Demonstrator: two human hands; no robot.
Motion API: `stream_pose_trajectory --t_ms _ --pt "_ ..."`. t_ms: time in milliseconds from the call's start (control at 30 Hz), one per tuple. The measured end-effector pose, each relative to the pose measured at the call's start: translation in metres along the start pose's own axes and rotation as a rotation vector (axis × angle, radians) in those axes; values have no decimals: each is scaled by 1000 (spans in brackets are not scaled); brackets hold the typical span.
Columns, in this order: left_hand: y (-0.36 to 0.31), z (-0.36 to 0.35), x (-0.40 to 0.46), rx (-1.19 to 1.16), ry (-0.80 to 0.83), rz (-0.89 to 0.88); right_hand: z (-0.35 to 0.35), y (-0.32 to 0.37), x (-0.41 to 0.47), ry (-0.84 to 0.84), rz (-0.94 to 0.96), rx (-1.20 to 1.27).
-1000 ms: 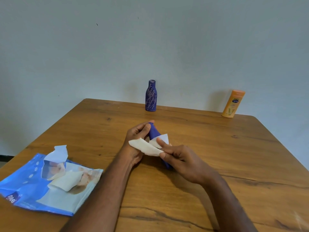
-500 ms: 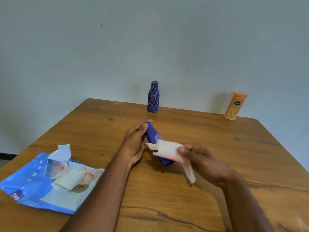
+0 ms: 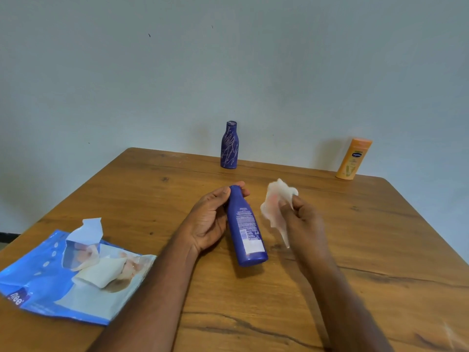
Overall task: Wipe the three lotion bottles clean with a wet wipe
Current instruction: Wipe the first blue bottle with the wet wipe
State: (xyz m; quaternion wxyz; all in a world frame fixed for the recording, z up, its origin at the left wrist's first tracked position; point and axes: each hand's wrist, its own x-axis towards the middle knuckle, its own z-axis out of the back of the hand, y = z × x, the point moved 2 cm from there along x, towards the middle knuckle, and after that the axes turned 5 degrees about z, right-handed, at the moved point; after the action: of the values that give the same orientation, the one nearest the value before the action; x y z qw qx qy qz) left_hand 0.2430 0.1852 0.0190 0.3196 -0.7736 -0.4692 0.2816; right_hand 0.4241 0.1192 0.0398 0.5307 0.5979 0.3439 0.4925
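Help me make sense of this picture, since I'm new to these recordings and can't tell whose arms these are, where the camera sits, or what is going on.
There is no machine here. The view comes from a camera worn on a person's head, looking forward and down, so the two bare arms are the wearer's own.

The left hand grips the neck of a dark blue plastic lotion bottle, held tilted with its printed back label facing up. The right hand pinches a crumpled white wet wipe beside the bottle, not touching it.

On the brown wooden table lie an opened blue pack of wet wipes at near left, with a wipe sticking out. At the far edge stand a second dark blue bottle covered in pale scribbles and an orange lotion bottle.
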Motion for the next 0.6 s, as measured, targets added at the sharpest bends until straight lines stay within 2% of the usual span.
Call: stream_pose_trajectory --t_ms 67,167,233,333,400,533,600 --pt "2 -3 -1 17 27 10 -15 1 -8 116 150 -125" --pt "4 -2 -1 43 36 5 -37 2 -22 379 240 -293" --pt "2 2 0 92 -12 -38 -39 3 -25 474 296 -392" --pt "-3 6 3 103 -154 -51 -34 8 -24 637 294 -340" --pt "-4 6 3 134 -222 -64 -31 10 -24 652 299 -345" --pt "3 -5 -1 382 -203 -92 -30 11 -22 477 284 -355" --pt "5 -7 0 372 -224 -98 -33 6 -22 489 238 -367"
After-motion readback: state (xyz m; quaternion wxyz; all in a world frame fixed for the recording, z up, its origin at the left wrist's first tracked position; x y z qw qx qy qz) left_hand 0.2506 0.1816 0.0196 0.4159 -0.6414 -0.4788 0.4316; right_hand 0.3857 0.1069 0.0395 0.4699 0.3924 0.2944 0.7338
